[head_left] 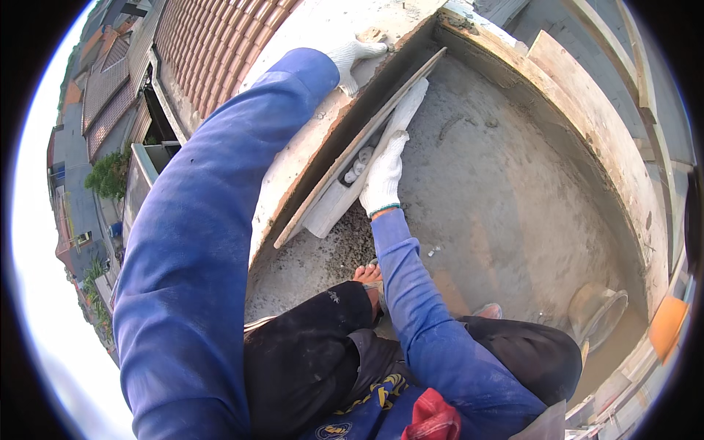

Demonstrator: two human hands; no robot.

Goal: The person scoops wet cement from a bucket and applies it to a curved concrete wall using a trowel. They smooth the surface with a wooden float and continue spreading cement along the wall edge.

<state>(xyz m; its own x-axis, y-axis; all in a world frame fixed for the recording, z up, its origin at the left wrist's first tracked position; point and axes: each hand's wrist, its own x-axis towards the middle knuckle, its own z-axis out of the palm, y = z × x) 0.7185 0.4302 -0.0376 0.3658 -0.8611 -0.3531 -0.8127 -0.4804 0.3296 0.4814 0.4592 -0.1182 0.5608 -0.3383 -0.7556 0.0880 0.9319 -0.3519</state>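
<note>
My right hand (pixel 383 176), in a white knit glove, is closed around the handle bar (pixel 334 207) of a long wooden plasterer's float. Its fingertips show through the gap between bar and board. The float's thin flat board (pixel 301 220) stands on edge along the inner face of a low wall (pixel 293 172). My left hand (pixel 356 60), gloved too, reaches out to the wall's pale top. Its thumb and fingers are spread, and a small tan lump (pixel 372 34) lies beside the fingertips.
Around me curves a concrete floor (pixel 499 198), bounded on the right by a wooden-edged rim (pixel 579 125). A translucent bucket (pixel 598 312) lies near an orange container (pixel 667 328). Beyond the left wall, tiled roofs (pixel 213 44) lie lower down. My feet are on the floor.
</note>
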